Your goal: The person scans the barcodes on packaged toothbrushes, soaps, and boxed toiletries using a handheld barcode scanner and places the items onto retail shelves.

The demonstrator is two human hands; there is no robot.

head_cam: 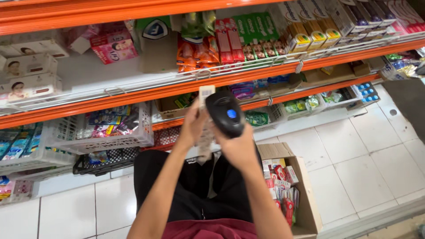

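A black handheld scanner [226,113] is being gripped by the closed fingers of the right hand [239,148]. A white strip of labels [206,121] is being pinched upright by the left hand [192,126], just beside the scanner, before the orange shelf rail [133,95] and above an open cardboard box [305,190].

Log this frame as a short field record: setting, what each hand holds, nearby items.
setting: shop aisle, orange metal shelves stocked with boxed goods, white tiled floor
left hand: holds a long white paper strip of labels, raised upright
right hand: grips a black handheld scanner with a blue light, beside the strip
nearby: open brown cardboard box of small packets on the floor; white plastic basket on a lower shelf
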